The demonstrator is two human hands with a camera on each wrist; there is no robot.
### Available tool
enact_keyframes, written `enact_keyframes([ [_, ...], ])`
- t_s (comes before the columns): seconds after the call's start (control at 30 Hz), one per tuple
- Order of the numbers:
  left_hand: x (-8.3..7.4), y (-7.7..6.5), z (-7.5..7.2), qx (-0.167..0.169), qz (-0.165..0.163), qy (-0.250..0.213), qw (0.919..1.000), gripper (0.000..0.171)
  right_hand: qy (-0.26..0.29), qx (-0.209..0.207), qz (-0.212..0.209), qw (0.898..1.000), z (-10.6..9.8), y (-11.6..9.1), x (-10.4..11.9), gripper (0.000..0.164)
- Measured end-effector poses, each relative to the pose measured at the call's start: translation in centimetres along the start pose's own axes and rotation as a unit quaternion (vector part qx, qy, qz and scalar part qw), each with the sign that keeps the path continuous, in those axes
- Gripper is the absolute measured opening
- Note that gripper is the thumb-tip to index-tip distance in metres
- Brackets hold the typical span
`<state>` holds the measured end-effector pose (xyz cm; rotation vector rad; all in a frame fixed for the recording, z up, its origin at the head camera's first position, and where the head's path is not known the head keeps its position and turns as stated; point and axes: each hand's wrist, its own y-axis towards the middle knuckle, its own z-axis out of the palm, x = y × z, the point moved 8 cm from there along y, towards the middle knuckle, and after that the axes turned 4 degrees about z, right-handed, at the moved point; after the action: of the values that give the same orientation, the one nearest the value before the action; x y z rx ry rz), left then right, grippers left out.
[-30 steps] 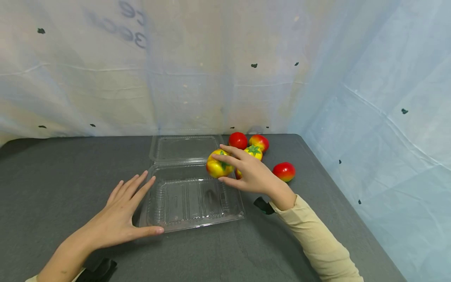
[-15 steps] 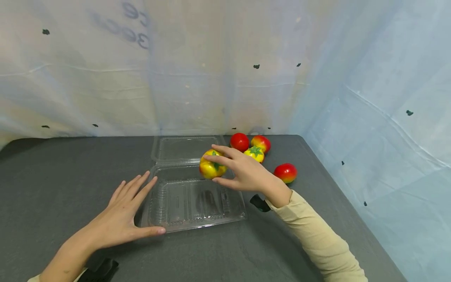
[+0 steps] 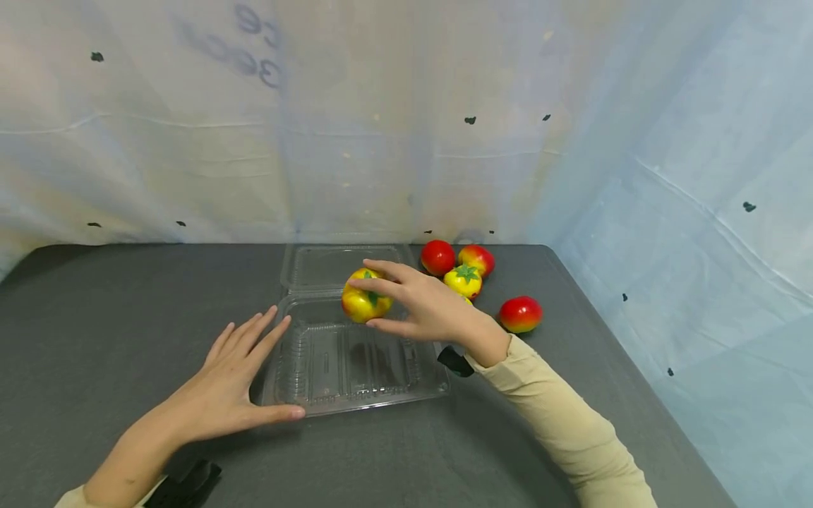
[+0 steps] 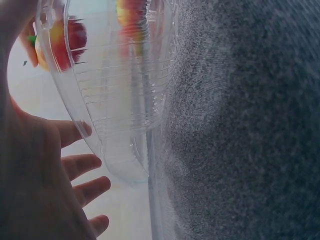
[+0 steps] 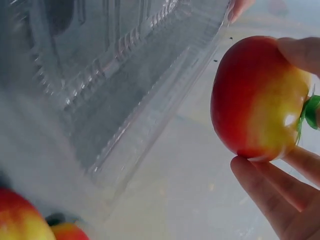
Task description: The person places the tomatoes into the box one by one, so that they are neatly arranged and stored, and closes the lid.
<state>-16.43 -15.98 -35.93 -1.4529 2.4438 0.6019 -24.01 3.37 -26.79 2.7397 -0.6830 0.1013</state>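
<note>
Our right hand grips a fruit over the clear container, our left hand spread wide beside it. The head view gives us mostly yellow; the right wrist view shows a broad red end opposite the green leaves.

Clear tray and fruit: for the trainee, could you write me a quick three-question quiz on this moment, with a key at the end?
1. Which of the two hands holds the raised fruit?
2. True or false: the lid lies open on the far side of the tray.
3. Which is nearest to the spread fingers of the left hand?
A) the lid
B) the tray
C) the raised fruit

Key: 1. The right hand. 2. True. 3. B.
</note>
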Motion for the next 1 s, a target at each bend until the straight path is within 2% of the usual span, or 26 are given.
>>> enact_keyframes([
  [0.37, 0.1, 0.1, 0.1, 0.006, -0.006, -0.002, 1.0, 0.114, 0.005, 0.023, -0.01, 1.0, 1.5, 1.6, 0.8, 0.056],
  [1.0, 0.2, 0.0, 0.3, 0.013, -0.014, -0.01, 0.9998, 0.115, -0.003, 0.076, -0.029, 0.997, 4.7, 3.1, 1.9, 0.057],
])
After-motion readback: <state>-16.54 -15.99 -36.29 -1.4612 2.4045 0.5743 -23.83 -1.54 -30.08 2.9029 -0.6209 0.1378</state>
